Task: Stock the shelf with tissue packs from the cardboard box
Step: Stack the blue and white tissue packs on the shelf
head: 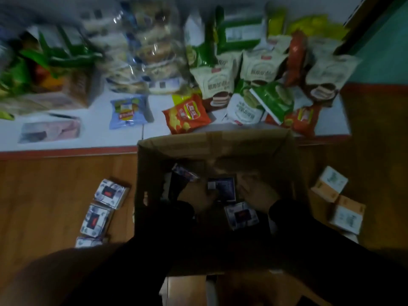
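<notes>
Hands (229, 195) on pack (223, 188) in box (216, 146)

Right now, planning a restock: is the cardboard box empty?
Not empty. The cardboard box holds tissue packs; left hand and right hand reach inside.

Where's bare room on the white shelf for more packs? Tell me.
Bare white shelf runs along the front edge, between the pale pink pack and the blue snack bag, and between that bag and the orange snack bag. The right side, behind the cardboard box, is crowded with piled snack bags.
</notes>
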Demonstrator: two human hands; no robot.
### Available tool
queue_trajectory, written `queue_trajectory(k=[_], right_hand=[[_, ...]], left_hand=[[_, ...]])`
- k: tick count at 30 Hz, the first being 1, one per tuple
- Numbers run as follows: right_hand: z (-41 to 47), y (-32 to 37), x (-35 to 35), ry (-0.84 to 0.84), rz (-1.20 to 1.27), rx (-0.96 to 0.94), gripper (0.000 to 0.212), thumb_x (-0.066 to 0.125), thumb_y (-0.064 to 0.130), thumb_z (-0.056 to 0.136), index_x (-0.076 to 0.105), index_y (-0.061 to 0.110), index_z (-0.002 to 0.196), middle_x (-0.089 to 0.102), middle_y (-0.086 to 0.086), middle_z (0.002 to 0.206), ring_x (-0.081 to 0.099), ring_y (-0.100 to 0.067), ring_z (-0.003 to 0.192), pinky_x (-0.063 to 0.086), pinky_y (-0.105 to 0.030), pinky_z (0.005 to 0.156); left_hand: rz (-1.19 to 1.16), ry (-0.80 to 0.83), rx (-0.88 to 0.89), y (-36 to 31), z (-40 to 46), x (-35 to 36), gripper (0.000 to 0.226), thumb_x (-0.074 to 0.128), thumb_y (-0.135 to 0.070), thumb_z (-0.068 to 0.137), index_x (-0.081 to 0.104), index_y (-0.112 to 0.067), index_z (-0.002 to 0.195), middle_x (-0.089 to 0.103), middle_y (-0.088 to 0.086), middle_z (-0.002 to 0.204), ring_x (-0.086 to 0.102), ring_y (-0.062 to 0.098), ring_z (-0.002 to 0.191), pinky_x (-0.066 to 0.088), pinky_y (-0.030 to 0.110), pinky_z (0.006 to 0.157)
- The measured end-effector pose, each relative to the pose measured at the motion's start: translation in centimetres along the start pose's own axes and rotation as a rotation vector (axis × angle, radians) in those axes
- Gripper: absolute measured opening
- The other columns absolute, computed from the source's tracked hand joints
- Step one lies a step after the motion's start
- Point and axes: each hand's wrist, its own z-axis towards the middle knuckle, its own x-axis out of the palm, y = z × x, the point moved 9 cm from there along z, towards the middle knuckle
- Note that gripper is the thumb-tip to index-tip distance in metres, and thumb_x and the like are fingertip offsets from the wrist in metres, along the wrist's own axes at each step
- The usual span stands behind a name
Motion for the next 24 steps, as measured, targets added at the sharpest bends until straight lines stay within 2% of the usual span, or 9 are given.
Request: queue_trajectory(k=[2, 4, 7, 11, 13, 15, 17, 21, 24], right_hand=[[3.1, -1.5, 2.5, 0.045, 0.044, 0.076, 0.055, 0.039, 0.041, 0.102, 0.033, 0.01, 0.147, 0.039, -0.014, 0.149, 0.044, -0.033, 0.129, 0.036, -0.035, 0.105], [5.7, -2.8, 4.8, 0.091, 0.102, 0.13, 0.058, 0.041, 0.042, 0.102, 0.028, 0.012, 0.149, 0.036, -0.012, 0.151, 0.041, -0.033, 0.132, 0.035, -0.035, 0.106], [9.2, -3.6, 6.7, 0.059, 0.23, 0.131, 0.075, 0.044, 0.059, 0.09, 0.023, 0.022, 0.152, 0.031, -0.004, 0.155, 0.034, -0.032, 0.139, 0.029, -0.038, 0.114], [13.4, -7.0, 11.3, 0.111, 0.414, 0.24, 0.1, 0.047, 0.078, 0.075, 0.005, 0.033, 0.154, 0.011, 0.003, 0.163, 0.017, -0.032, 0.147, 0.024, -0.048, 0.117], [12.7, -6.1, 11.1, 0.119, 0.54, 0.282, 0.115, 0.053, 0.087, 0.061, 0.009, 0.036, 0.154, 0.013, 0.005, 0.162, 0.019, -0.029, 0.147, 0.024, -0.047, 0.117], [11.6, -5.1, 10.1, 0.097, 0.643, 0.287, 0.091, 0.058, 0.07, 0.077, 0.022, 0.034, 0.152, 0.031, 0.008, 0.152, 0.032, -0.025, 0.14, 0.03, -0.036, 0.11], [10.2, -4.8, 8.7, 0.043, 0.768, 0.307, 0.062, 0.059, 0.047, 0.091, 0.035, 0.03, 0.145, 0.047, 0.005, 0.135, 0.047, -0.023, 0.126, 0.037, -0.029, 0.098], [7.3, -5.8, 5.0, -0.086, 0.856, 0.276, 0.083, 0.054, 0.081, 0.056, 0.05, 0.043, 0.13, 0.053, 0.0, 0.136, 0.056, -0.027, 0.119, 0.047, -0.048, 0.101], [0.7, -1.9, -2.0, -0.186, 0.821, 0.198, 0.059, 0.051, 0.069, 0.077, 0.066, 0.024, 0.113, 0.061, -0.004, 0.125, 0.06, -0.025, 0.11, 0.049, -0.043, 0.096]], left_hand=[[-0.004, 0.028, -0.014, 1.6, 2.9, 2.9, 0.062, 0.045, -0.057, 0.086, 0.035, -0.022, 0.136, 0.054, 0.01, 0.131, 0.057, 0.031, 0.107, 0.05, 0.039, 0.088], [-0.044, 0.006, 0.017, 2.1, 4.9, 4.7, 0.074, 0.054, -0.047, 0.088, 0.023, -0.018, 0.148, 0.038, 0.009, 0.149, 0.044, 0.03, 0.128, 0.041, 0.038, 0.105], [-0.02, 0.024, 0.028, 3.3, 7.8, 7.2, 0.072, 0.053, -0.048, 0.091, 0.026, -0.017, 0.15, 0.022, 0.01, 0.156, 0.025, 0.03, 0.142, 0.027, 0.037, 0.115], [-0.054, -0.102, -0.295, 5.0, 9.8, 8.8, 0.089, 0.06, -0.047, 0.088, 0.011, -0.01, 0.153, 0.011, 0.016, 0.159, 0.015, 0.034, 0.145, 0.017, 0.043, 0.117], [-0.183, -0.135, -0.378, 4.8, 9.6, 9.2, 0.09, 0.06, -0.043, 0.09, 0.005, -0.011, 0.154, 0.005, 0.015, 0.16, 0.01, 0.03, 0.147, 0.01, 0.035, 0.115], [-0.33, -0.144, -0.291, 4.4, 9.5, 9.1, 0.093, 0.066, -0.043, 0.085, 0.012, -0.01, 0.153, 0.018, 0.013, 0.158, 0.023, 0.028, 0.143, 0.02, 0.029, 0.111], [-0.401, -0.134, -0.18, 3.9, 8.5, 7.8, 0.091, 0.072, -0.042, 0.077, 0.023, -0.013, 0.148, 0.037, 0.01, 0.148, 0.04, 0.028, 0.133, 0.036, 0.033, 0.108], [-0.39, -0.118, -0.054, 0.8, 4.2, 3.4, 0.085, 0.07, -0.041, 0.074, 0.024, -0.022, 0.142, 0.052, 0.005, 0.135, 0.055, 0.025, 0.118, 0.05, 0.035, 0.093], [-0.239, -0.215, 0.053, -3.2, -0.9, -2.0, 0.054, 0.062, -0.027, 0.088, 0.038, -0.016, 0.134, 0.046, 0.012, 0.13, 0.053, 0.033, 0.114, 0.045, 0.034, 0.091]])
